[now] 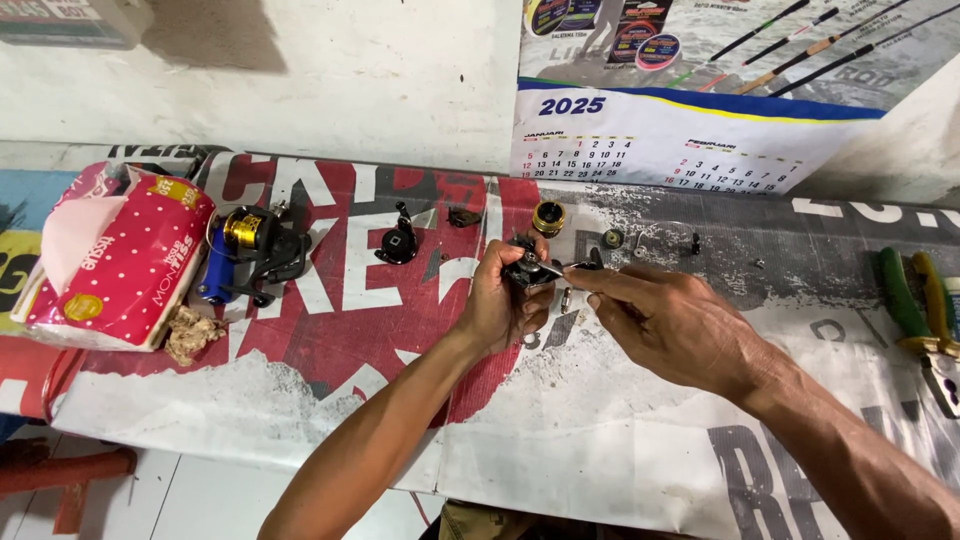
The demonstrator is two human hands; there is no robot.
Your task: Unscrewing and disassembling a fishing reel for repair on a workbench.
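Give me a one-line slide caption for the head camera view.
Left hand grips a black reel body while right hand works it with a thin tool.

The left hand (503, 300) closes around a small dark reel part (524, 270), so most of that part is hidden behind the fingers. The thin metal piece (556, 266) pinched at the right hand's (668, 325) fingertips is too small to tell what it is. Well to the right of the right hand, green-and-yellow pliers (918, 305) are cut off by the picture's edge. Beyond both hands, tiny parts (612, 238) on the table (560, 440) are too small to identify.
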